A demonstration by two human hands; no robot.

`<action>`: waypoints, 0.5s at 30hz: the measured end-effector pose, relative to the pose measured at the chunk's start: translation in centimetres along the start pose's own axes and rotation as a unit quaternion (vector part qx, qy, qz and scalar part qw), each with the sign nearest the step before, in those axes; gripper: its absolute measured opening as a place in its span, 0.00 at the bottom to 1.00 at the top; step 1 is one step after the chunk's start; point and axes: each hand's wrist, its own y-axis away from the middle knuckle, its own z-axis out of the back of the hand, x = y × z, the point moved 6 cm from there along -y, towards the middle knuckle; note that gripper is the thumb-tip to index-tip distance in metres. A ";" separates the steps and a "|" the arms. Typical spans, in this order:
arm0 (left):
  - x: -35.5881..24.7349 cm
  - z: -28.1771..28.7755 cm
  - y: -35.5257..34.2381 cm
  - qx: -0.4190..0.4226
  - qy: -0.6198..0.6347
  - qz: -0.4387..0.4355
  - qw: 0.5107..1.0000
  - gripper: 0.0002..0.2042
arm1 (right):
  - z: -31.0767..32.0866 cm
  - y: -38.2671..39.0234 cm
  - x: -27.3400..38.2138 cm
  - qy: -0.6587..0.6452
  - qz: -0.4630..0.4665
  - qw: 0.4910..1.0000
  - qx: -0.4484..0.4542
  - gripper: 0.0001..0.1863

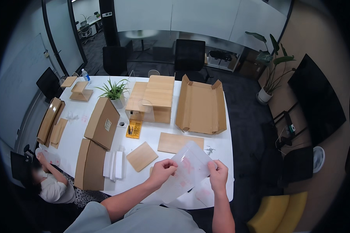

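A clear plastic sheet [191, 161] with pinkish marks showing on or through it is held up, tilted, over the table's near edge. My right hand [219, 174] grips its right edge between thumb and fingers. At the opposite edge, my left hand [162, 172] is closed in a pinch; the exact bit between the fingertips is too small to see. Just beyond the sheet lies a rectangular wooden board [177, 142]. A smaller, squarish board [142, 156] rests to the left of it, past my left hand.
On the white table [151, 136] stand a wooden shelf unit [159, 91], an open cardboard box [202, 105], upright cartons [102, 124], white foam strips [113, 165], a yellow tool pack [134, 129] and a potted plant [114, 92]. Another person [58, 188] sits at the left side.
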 end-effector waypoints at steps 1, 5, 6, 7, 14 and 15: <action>0.0 0.1 -0.2 0.007 -0.003 -0.004 1.000 0.04 | 0.3 0.1 -0.7 -0.028 -0.023 0.999 0.000 0.11; 0.5 0.3 -1.0 0.041 0.027 0.021 0.999 0.03 | -0.3 0.2 0.2 0.018 0.012 1.000 -0.011 0.11; 0.2 0.0 -1.3 0.048 0.052 0.043 0.997 0.04 | -0.4 0.2 0.6 0.040 0.027 0.999 -0.014 0.11; 0.0 -0.3 -1.4 0.054 0.076 0.067 0.993 0.05 | -0.6 0.3 0.9 0.062 0.040 0.997 -0.016 0.11; -0.7 -3.2 -3.0 0.053 -0.347 -0.136 0.927 0.15 | -2.4 1.3 2.2 0.094 0.085 0.992 -0.023 0.10; -0.5 -3.3 -2.8 0.055 -0.348 -0.146 0.925 0.15 | -2.1 1.2 1.6 0.091 0.077 0.993 -0.025 0.10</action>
